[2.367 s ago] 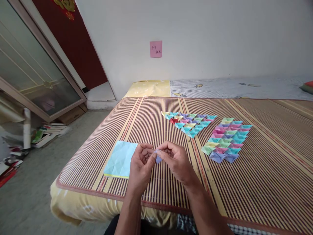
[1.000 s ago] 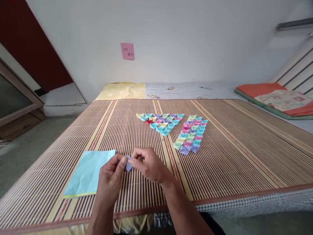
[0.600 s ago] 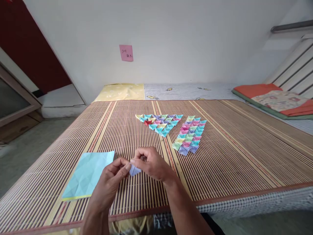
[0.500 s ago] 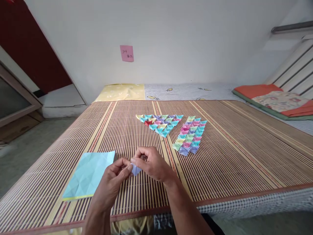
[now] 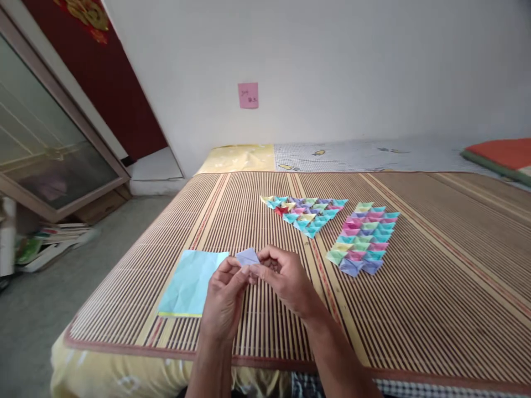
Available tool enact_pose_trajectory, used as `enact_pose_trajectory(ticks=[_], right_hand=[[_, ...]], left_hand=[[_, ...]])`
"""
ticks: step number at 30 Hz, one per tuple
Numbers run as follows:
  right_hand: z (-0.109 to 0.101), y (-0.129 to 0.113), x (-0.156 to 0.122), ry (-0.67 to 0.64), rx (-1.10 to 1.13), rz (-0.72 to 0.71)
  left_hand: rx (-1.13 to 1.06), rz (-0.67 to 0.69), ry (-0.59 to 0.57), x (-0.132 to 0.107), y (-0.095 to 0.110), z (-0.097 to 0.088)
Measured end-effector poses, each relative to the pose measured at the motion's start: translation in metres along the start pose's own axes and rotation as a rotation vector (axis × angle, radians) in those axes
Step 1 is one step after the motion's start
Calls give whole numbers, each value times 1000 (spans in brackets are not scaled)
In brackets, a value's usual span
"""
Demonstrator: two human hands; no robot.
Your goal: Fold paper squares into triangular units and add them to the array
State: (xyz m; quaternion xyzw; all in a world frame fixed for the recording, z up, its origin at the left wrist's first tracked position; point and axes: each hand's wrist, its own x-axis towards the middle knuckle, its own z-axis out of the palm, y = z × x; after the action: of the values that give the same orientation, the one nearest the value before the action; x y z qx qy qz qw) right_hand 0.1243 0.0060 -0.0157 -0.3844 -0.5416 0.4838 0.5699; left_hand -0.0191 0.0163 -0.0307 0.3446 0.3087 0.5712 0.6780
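Note:
A small piece of folded lavender paper [image 5: 248,256] is pinched between both hands above the mat. My left hand [image 5: 226,293] grips its lower left edge with thumb and fingers. On the other side, my right hand [image 5: 286,276] holds the lower right edge, thumb in front. The thumbs nearly meet under the paper, and the fingers behind it are partly hidden. Just left of my left hand lies a stack of light blue square paper [image 5: 188,282] with a yellow edge, partly covered by that hand.
Folded paper pieces form a multicoloured triangle [image 5: 309,213] and, to its right, a slanted block [image 5: 365,237]. Both lie on the striped bamboo mat [image 5: 435,287]. A pink note [image 5: 248,95] is stuck to the wall. An orange cushion [image 5: 504,155] rests at the far right.
The lavender paper has been raised and turned, its point now facing up rather than down between the hands. My view has swung left, so things on the mat appear farther right.

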Motion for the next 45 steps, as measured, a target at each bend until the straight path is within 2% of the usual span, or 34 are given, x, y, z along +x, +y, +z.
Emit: enact_pose_trajectory(ticks=[5,11,15,26,34,45], right_hand=[[0,4,-1,43,-11,-57],[0,0,-2,188,-330,-206],[4,-2,-3,162,-354,-267],[11,-1,-5,175,-259,-222],[14,4,-6,213,-260,-214],[17,4,-7,263,-325,-220]], left_hand=[[75,13,-12,-1,-2,-2],[322,126,45,-4,5,-8],[309,156,45,-6,5,-10],[233,187,100,-6,5,-5],[203,211,195,-6,2,1],[187,226,183,-5,0,-1]])
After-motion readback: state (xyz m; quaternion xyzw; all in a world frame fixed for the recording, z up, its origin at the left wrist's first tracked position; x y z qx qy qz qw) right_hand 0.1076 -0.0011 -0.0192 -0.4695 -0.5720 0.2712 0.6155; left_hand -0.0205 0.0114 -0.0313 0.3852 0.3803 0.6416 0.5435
